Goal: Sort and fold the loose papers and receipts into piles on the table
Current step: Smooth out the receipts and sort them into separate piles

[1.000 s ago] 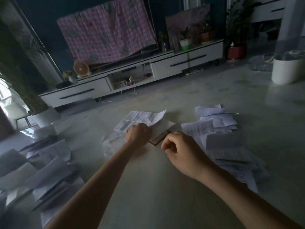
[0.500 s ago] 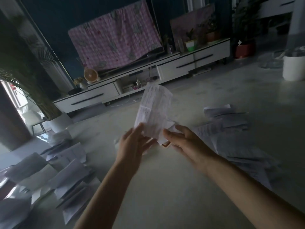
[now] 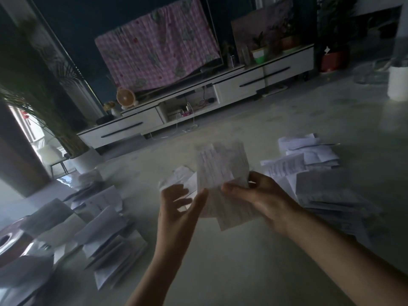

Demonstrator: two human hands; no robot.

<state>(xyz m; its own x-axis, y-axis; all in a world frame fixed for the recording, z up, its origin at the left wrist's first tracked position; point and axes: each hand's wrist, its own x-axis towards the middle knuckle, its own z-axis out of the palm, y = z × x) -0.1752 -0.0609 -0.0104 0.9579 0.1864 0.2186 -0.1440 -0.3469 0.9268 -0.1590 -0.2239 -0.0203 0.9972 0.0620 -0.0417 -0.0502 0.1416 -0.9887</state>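
Note:
Both hands hold a long printed receipt (image 3: 220, 166) up over the middle of the pale table (image 3: 220, 268). My right hand (image 3: 262, 197) pinches its right side between thumb and fingers. My left hand (image 3: 178, 206) has its thumb on the receipt's left edge, fingers curled behind it. The receipt bends at the hands and its lower part hangs toward me. A small heap of crumpled receipts (image 3: 176, 175) lies just behind the left hand. Loose flat papers (image 3: 313, 173) are spread at the right. Folded papers (image 3: 106, 230) lie in a pile at the left.
A shiny round object (image 3: 8, 241) sits at the table's left edge among more papers. A white cylinder (image 3: 397, 85) stands at the far right. Beyond the table are a white TV stand (image 3: 242, 85) and a potted plant (image 3: 86, 160).
The receipt was picked up off the middle heap by my left hand, then taken in both hands. It now sits lower and bent, and the view has shifted left.

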